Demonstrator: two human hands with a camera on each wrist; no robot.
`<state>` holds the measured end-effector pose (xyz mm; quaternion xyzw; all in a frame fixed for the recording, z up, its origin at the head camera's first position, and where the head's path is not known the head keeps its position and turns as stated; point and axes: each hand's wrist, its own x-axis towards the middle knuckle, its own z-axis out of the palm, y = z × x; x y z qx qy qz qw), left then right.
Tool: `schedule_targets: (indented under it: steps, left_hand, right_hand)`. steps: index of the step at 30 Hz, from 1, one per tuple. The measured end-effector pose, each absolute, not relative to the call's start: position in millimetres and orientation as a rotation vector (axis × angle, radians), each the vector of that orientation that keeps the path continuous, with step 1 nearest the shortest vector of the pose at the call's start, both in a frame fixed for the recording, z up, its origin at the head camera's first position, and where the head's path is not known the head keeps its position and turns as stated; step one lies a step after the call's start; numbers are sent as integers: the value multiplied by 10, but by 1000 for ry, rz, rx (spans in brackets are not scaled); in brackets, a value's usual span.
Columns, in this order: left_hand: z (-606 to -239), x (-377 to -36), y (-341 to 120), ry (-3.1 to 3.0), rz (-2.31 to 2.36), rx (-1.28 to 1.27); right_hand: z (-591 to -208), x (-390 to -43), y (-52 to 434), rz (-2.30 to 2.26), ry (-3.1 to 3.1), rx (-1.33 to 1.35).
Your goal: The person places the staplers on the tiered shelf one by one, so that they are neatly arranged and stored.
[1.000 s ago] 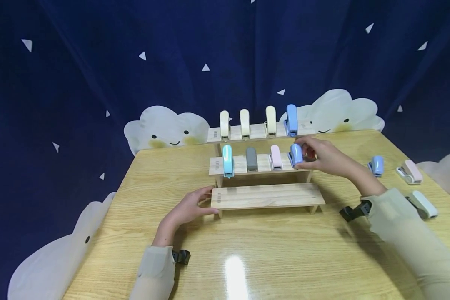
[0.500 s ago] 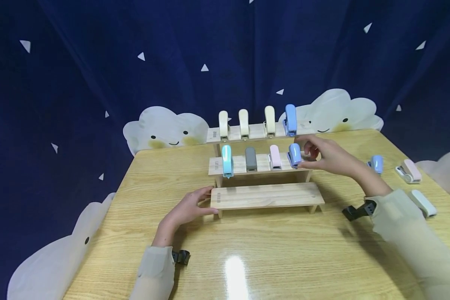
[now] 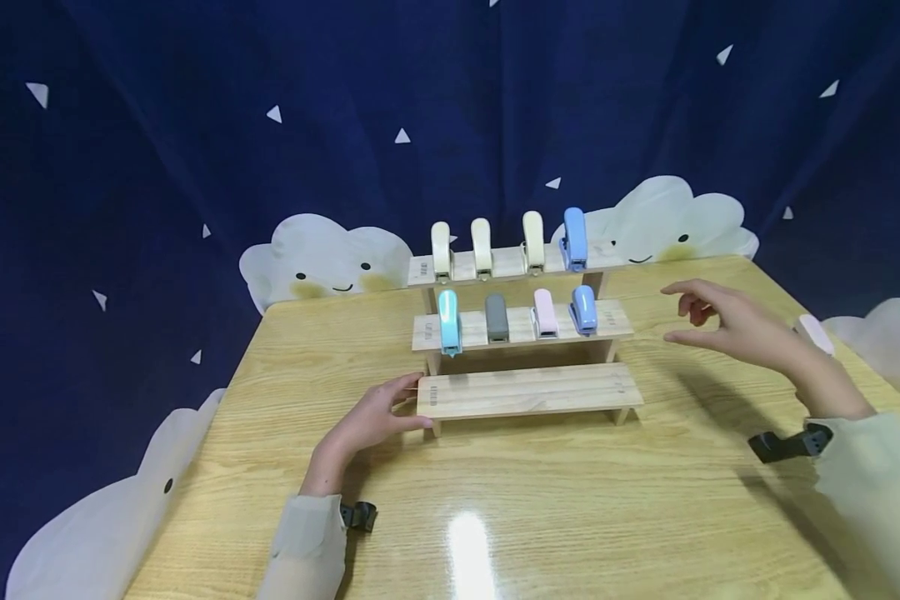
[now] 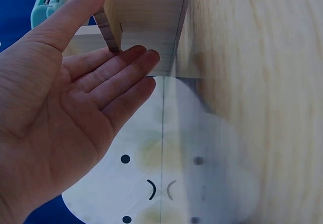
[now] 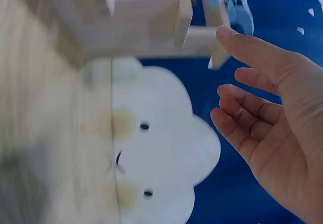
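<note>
A three-step wooden rack holds mini staplers. On its middle step stand a turquoise stapler, a grey stapler, a pink stapler and a small blue stapler. My left hand is at the left end of the lowest step, thumb toward the front and straight fingers behind; in the left wrist view, fingertips lie right by the wooden end. To the right of the rack, my right hand hangs in the air, fingers loosely bent and holding nothing.
Several cream staplers, such as one cream stapler, and a taller blue stapler stand on the top step. A pink stapler shows past my right wrist; my arm covers the spot below it. A dark blue curtain hangs behind the table.
My right hand has let go of the small blue stapler on the middle step and moved away to the right. The left hand stays at the rack's end.
</note>
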<state>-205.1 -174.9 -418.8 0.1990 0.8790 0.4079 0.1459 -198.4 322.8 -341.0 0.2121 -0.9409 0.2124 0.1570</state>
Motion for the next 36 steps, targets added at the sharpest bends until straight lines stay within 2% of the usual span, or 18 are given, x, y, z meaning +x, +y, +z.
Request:
schedule_targets:
  steps: [7,14,19,36]
  left_hand:
    - [-4172,-2038,-1742,2542,1158,580]
    - [-4191,-2045,-1747,2538,1159,574]
    - [-4198,-2054,-1752,2538,1159,578]
    - [-4217,-2068,-1763,2516,1179,617]
  right_hand:
    - [-3573,-1798,3696,546,-2647,515]
    - [-3721,-1582,4152,466,-2785,305]
    - [-3844,-1465,4409,354,-2776,289]
    - [-4178,-1254,4818,166,-2890,264]
